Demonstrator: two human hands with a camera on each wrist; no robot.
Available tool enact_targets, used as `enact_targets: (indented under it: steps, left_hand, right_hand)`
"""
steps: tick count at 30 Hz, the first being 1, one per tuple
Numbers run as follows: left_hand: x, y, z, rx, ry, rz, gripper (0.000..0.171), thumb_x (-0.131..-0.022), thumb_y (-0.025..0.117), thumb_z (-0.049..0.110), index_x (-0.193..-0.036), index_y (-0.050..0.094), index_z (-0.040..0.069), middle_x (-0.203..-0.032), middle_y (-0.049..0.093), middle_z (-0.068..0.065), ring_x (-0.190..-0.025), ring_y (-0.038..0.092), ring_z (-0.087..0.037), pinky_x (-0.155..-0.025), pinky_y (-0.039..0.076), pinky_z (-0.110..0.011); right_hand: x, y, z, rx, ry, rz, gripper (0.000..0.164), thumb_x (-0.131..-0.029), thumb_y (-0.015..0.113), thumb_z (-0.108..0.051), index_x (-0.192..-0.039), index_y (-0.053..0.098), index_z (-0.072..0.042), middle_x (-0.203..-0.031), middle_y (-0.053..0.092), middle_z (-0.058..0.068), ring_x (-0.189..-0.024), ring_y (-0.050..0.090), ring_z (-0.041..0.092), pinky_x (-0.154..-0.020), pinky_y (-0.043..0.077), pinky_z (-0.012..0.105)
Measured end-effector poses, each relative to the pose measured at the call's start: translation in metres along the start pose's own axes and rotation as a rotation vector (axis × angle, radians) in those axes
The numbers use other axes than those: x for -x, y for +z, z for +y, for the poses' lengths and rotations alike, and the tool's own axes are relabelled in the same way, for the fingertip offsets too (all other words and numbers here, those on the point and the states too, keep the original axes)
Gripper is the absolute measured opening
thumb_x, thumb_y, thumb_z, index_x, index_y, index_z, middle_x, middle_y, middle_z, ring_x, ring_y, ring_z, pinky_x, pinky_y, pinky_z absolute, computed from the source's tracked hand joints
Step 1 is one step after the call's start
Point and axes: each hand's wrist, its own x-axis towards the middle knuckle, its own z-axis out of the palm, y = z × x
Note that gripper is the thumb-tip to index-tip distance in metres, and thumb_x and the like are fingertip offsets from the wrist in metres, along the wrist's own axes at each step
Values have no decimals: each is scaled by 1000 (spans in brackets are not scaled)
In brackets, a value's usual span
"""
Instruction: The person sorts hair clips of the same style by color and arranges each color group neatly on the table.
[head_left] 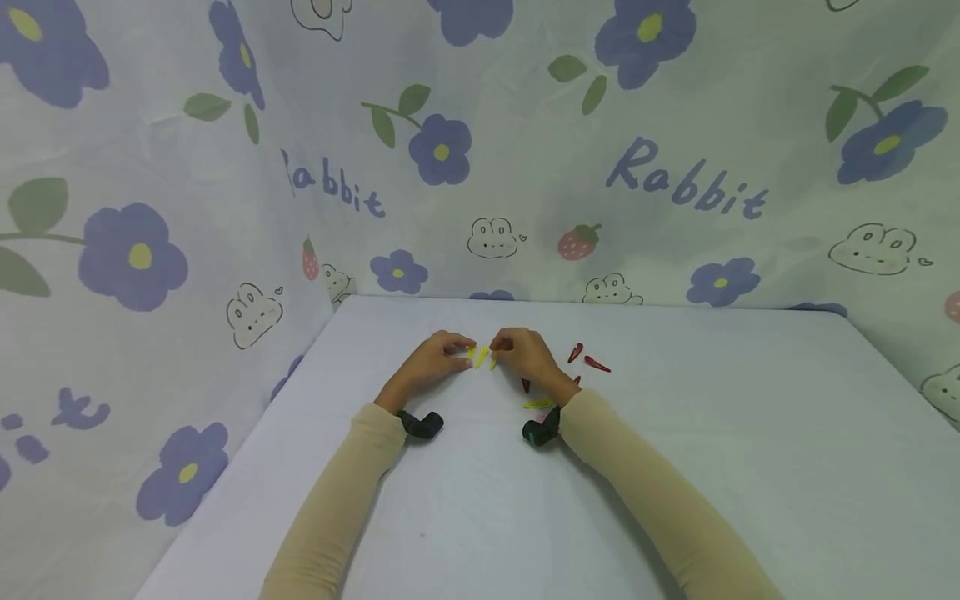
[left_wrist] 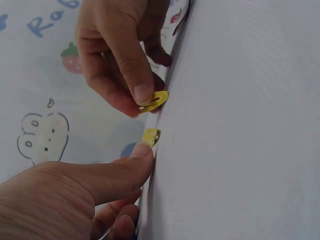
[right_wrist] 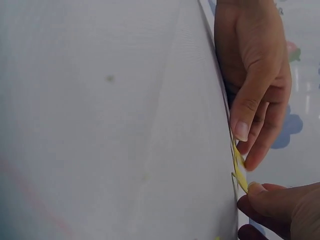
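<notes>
My left hand [head_left: 435, 358] holds a yellow hair clip [head_left: 471, 353] between thumb and forefinger at the table; in the left wrist view the thumb partly covers this clip [left_wrist: 150, 136]. To its right, my right hand [head_left: 525, 354] pinches another yellow hair clip [head_left: 493, 362], whose slotted body [left_wrist: 155, 101] shows in the left wrist view. Between the two hands lies one more yellow hair clip [head_left: 482, 357]. In the right wrist view, yellow clips [right_wrist: 240, 175] overlap between the fingertips, so their exact contact is hard to tell.
Red hair clips [head_left: 575, 352] [head_left: 597, 364] lie right of the right hand, with more red [head_left: 526, 385] partly hidden by that wrist. A yellow-green clip [head_left: 537, 404] lies near the right wrist camera [head_left: 542, 428]. Patterned cloth [head_left: 495, 167] stands behind the white table [head_left: 465, 500].
</notes>
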Motion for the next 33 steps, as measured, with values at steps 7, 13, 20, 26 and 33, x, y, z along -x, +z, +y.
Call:
enact_targets:
  steps: [7, 13, 20, 26, 33]
  left_hand:
    - [0, -2, 2, -8, -4, 5, 38, -92, 73, 24, -129, 67, 17, -133, 59, -10, -124, 56, -30, -106, 43, -49]
    - [1, -2, 4, -19, 12, 16, 37, -93, 72, 23, -129, 67, 15, -132, 61, -9, -123, 56, -30, -106, 43, -48]
    - [4, 1, 4, -11, -4, 7, 38, -92, 72, 23, -129, 67, 15, -132, 59, -13, -122, 56, -32, -104, 44, -49]
    - [2, 1, 1, -18, -8, 10, 38, -92, 73, 24, -128, 67, 17, -132, 59, -10, -123, 56, -29, -105, 44, -48]
    - [2, 0, 1, -18, -10, 8, 38, -92, 73, 24, -129, 66, 17, -132, 60, -8, -123, 56, -29, -105, 44, -48]
  right_hand:
    - [-3, -1, -6, 147, -33, -29, 5, -92, 73, -14, -94, 75, -10, -94, 72, 3, -89, 63, 18, -84, 51, 35]
    - [-4, -3, -10, 212, -16, -45, 4, -90, 75, -14, -88, 75, -10, -93, 66, 5, -85, 58, 18, -79, 49, 35]
    - [-1, -3, -12, 244, 12, -75, 4, -90, 74, -16, -88, 76, -12, -98, 68, 4, -92, 61, 20, -88, 51, 38]
    - [-2, -4, -14, 260, 51, -93, 4, -91, 74, -19, -90, 75, -16, -103, 68, 2, -93, 61, 19, -85, 51, 40]
    - [-2, -5, -14, 221, 112, -111, 5, -91, 74, -21, -93, 76, -17, -107, 67, 3, -95, 58, 20, -88, 50, 40]
